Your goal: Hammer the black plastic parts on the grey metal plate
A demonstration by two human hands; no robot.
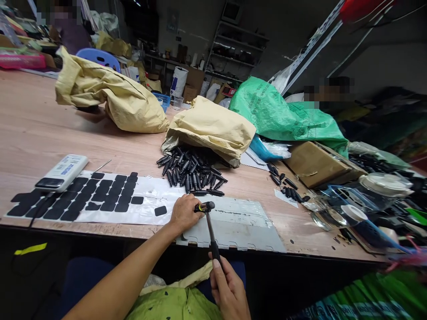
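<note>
My left hand (186,212) rests at the mat's edge, its fingers closed on a small black cylindrical part (198,207) with a yellowish ring. Most of that part is hidden by the fingers and the hammer. Wrapped around the black handle of a small hammer (209,224) is my right hand (228,284), near the table's front edge. The hammer's head is beside the part; whether they touch I cannot tell. Beneath lies a grey mat (240,231). Just beyond my left hand sits a heap of black tube-shaped pieces (190,171).
Black stickers on a white sheet (147,189) lie left, with a white device (65,171) on them. Tan bags (213,126) and a green sack (267,106) stand behind. A cardboard box (316,164) and jars (383,189) crowd the right. Two people are in the background.
</note>
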